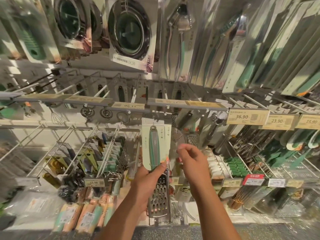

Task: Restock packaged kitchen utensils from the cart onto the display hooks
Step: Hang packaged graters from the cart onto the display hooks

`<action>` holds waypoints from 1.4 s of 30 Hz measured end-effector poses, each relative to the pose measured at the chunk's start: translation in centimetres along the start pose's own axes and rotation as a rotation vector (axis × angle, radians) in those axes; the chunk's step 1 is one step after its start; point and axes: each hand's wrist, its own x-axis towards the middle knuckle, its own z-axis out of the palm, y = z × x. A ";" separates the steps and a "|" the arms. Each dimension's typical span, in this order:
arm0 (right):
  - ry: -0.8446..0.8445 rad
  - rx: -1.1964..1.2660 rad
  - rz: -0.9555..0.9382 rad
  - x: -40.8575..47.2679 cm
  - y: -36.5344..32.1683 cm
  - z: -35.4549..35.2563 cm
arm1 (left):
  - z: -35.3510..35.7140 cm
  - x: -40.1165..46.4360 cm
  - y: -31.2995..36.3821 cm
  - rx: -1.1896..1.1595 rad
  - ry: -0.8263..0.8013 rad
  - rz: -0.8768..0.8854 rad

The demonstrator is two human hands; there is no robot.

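Head camera view shows the person in front of a wall of display hooks, looking slightly up at it. The left hand [149, 177] grips a packaged grater [156, 163] near the middle of its length, with the thumb laid across the lower edge of the pale backing card; the metal grating part hangs below the hand. The top of the card sits at the rail just under the price label strip [128, 106], close to a white hook tip [128, 111], but I cannot tell whether the hanging hole is already over the hook or not. The right hand [190, 155] is just beside the card, on its right, with fingers loosely curled and holding nothing.

My judgement is that this one package is in the step of hanging and is nearly placed, not yet released. Several long hooks [102, 91] on the far left of the same row look bare, so more restocking probably remains. The cart is not in view, so how much stock is left cannot be said.
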 end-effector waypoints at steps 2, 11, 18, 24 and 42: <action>-0.054 0.038 0.028 -0.8 0.1 0.5 | 0.1 -0.1 -0.2 0.069 -0.012 0.005; -0.080 0.073 0.043 -1.3 0.5 0.9 | 0.2 -0.2 -0.7 0.297 -0.122 0.064; -0.009 0.108 0.067 -1.1 0.7 1.2 | -0.3 0.3 -0.7 0.214 -0.106 -0.041; 0.001 0.181 0.051 -1.2 0.8 1.0 | -0.6 0.9 -1.0 0.114 -0.110 -0.078; 0.303 0.177 -0.205 -0.2 0.5 -1.7 | -0.6 1.9 -0.6 0.125 0.058 0.027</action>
